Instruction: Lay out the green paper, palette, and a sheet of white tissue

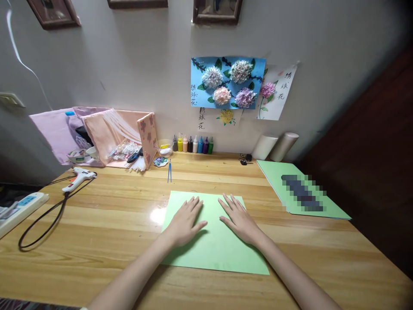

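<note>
A sheet of light green paper (214, 254) lies flat on the wooden table in front of me. My left hand (185, 221) rests palm down on its left half, fingers stretched out and thumb pointing inward. On the right half lies my right hand (240, 219), also palm down with its fingers spread. Neither hand holds anything. A strip of bare green paper shows between the two thumbs. Beyond the sheet's top left corner, a pair of blue tweezers (169, 171) lies on the table.
At left are a white glue gun (79, 178) with a looped black cord and a power strip (24, 209). Fabric-covered boxes (97, 133) and several paint bottles (195, 145) line the wall. A green paper stack (274, 176) with a blurred dark item lies right.
</note>
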Action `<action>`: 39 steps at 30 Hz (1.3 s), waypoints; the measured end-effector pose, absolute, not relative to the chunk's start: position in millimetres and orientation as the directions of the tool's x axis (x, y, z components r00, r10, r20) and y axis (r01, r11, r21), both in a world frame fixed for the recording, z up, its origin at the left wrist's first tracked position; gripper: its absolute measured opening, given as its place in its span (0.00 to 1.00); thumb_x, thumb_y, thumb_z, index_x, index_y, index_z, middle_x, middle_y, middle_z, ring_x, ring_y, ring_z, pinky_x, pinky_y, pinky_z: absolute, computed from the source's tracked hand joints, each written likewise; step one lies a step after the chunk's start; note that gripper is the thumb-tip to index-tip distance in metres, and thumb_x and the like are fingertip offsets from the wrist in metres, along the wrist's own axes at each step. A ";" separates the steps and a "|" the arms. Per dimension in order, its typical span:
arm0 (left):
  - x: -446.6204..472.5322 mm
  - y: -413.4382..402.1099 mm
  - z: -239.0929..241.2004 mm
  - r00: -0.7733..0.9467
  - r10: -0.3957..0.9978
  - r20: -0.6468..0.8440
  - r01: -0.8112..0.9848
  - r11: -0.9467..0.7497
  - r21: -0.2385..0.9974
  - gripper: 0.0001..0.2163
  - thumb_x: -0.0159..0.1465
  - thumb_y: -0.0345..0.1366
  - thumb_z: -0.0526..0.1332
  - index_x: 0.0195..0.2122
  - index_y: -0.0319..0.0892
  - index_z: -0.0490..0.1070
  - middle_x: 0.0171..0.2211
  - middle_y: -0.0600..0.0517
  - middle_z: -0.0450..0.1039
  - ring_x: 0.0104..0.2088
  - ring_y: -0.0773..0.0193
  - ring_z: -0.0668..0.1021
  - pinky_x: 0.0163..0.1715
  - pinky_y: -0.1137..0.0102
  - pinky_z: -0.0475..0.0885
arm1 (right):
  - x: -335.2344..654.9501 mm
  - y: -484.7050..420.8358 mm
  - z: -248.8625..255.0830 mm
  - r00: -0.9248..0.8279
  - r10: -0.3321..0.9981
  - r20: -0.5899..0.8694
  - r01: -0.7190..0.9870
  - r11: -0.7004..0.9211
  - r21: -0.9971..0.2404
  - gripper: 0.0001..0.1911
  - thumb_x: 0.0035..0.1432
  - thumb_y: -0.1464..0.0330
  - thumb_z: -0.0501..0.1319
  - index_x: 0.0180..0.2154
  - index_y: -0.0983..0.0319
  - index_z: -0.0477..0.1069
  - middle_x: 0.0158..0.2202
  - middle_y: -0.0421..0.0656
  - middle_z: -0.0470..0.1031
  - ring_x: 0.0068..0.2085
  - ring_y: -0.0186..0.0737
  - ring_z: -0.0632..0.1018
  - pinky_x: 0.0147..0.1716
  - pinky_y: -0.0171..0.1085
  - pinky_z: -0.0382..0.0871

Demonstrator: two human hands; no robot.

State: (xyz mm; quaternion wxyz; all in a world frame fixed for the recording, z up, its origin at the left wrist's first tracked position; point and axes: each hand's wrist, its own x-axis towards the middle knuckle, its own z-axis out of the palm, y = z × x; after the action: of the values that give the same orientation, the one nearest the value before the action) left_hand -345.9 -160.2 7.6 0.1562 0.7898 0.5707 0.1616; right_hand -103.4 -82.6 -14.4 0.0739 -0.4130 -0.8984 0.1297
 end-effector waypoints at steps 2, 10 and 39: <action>-338.6 -165.2 4.9 0.319 0.947 0.029 0.863 -0.302 0.406 0.30 0.64 0.55 0.47 0.65 0.48 0.46 0.66 0.45 0.37 0.65 0.52 0.44 0.62 0.53 0.44 | -104.0 -82.8 -13.6 -0.650 0.759 0.022 0.723 0.628 -0.290 0.32 0.63 0.51 0.44 0.64 0.53 0.43 0.67 0.42 0.39 0.66 0.49 0.41 0.61 0.54 0.46; -344.4 -164.9 2.4 0.205 0.979 0.012 0.906 -0.194 0.377 0.32 0.62 0.56 0.50 0.64 0.49 0.48 0.66 0.44 0.37 0.65 0.50 0.45 0.61 0.53 0.48 | -109.1 -90.2 -4.4 -0.816 0.573 0.081 0.524 0.791 -0.315 0.32 0.64 0.55 0.47 0.64 0.50 0.36 0.67 0.40 0.39 0.66 0.44 0.44 0.62 0.51 0.45; -357.7 -157.7 37.9 0.122 0.914 0.386 0.827 -0.309 0.471 0.27 0.57 0.31 0.55 0.59 0.41 0.55 0.59 0.43 0.58 0.59 0.55 0.61 0.58 0.60 0.56 | -292.0 -24.4 18.3 -0.701 0.713 -0.028 0.684 0.660 -0.309 0.13 0.62 0.73 0.48 0.46 0.67 0.65 0.37 0.45 0.74 0.37 0.37 0.74 0.35 0.33 0.65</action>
State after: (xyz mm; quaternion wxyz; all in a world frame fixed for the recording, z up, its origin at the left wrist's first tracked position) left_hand -357.7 -157.7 37.9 0.0701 0.7457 0.5837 0.3136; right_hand -292.0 -24.4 18.3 0.0477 -0.3840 -0.9099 0.1499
